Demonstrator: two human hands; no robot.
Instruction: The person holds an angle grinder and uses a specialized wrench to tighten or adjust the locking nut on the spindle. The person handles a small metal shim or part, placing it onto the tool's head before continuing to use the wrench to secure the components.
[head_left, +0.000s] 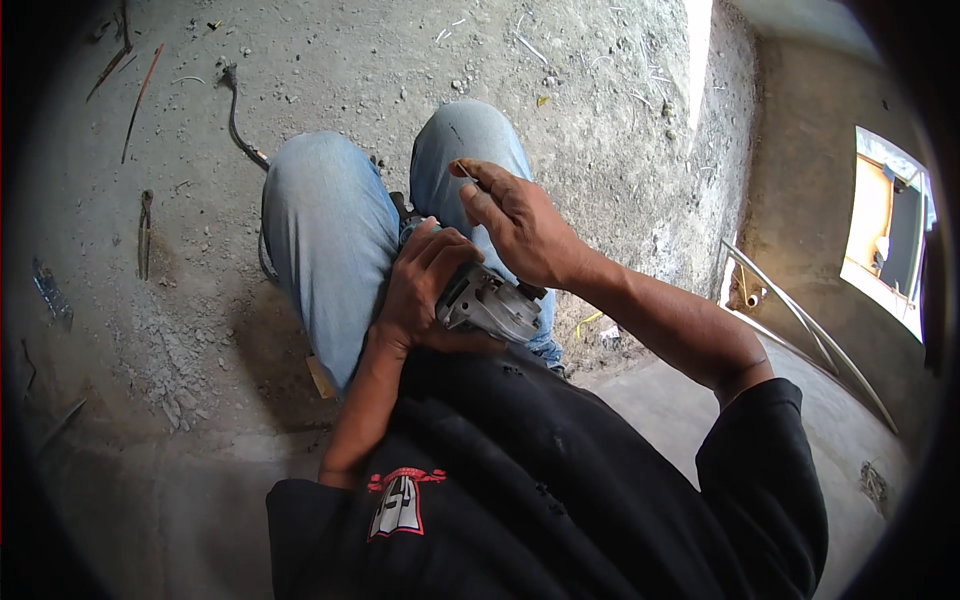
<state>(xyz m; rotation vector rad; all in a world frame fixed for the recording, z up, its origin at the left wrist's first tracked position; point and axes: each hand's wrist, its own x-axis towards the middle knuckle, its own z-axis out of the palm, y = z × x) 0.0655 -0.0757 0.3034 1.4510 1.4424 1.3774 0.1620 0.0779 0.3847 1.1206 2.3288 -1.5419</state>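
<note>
A hand-held power tool (490, 305) with a dark green body and a bare grey metal head rests in my lap between my thighs. It looks like a grinder or cutter; its exact kind is partly hidden. My left hand (428, 285) is wrapped round its body. Above the tool, over my right knee, my right hand (515, 218) is closed, thumb against fingers. A thin, pale, narrow piece (464, 171) shows at its fingertips, too small to name. The hand is apart from the tool.
A black cord with a plug (232, 80) runs under my left knee. Pliers (146, 235) and rubble (180, 375) lie on the dusty floor at left, with thin rods beyond. Pale pipes (820, 325) lean along the right wall below a window opening (885, 230).
</note>
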